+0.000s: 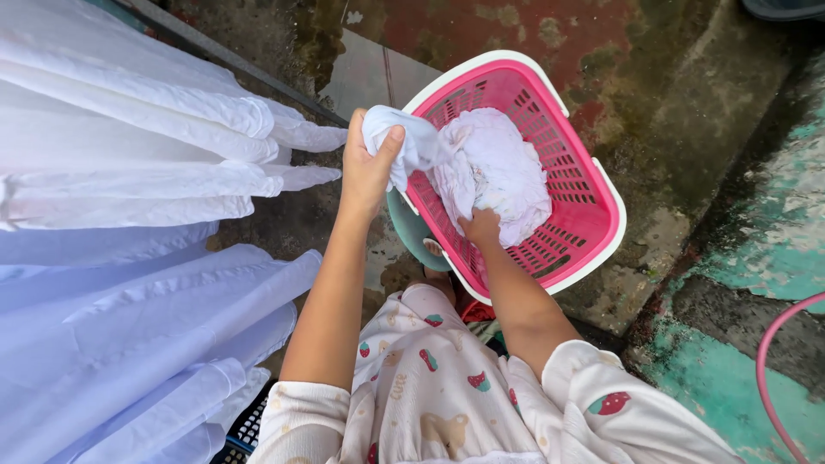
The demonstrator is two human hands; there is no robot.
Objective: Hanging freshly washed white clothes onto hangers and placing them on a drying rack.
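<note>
Cloth (412, 142), white and damp-looking, is clamped between the thumb and fingers of the left hand (368, 167) above the rim of one pink basket (593, 185); the right hand (481, 228) presses closed fingers on the white bundle (498, 167) inside. One teal tub (408, 232) sits beneath. Several white garments (129, 155) hang at left; a pink hose (765, 361) curves at right.

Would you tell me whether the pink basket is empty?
Not empty: white cloth sits bunched inside the pink basket, gripped by both hands.

Soft even daylight, sharp focus, faint shadows.
</note>
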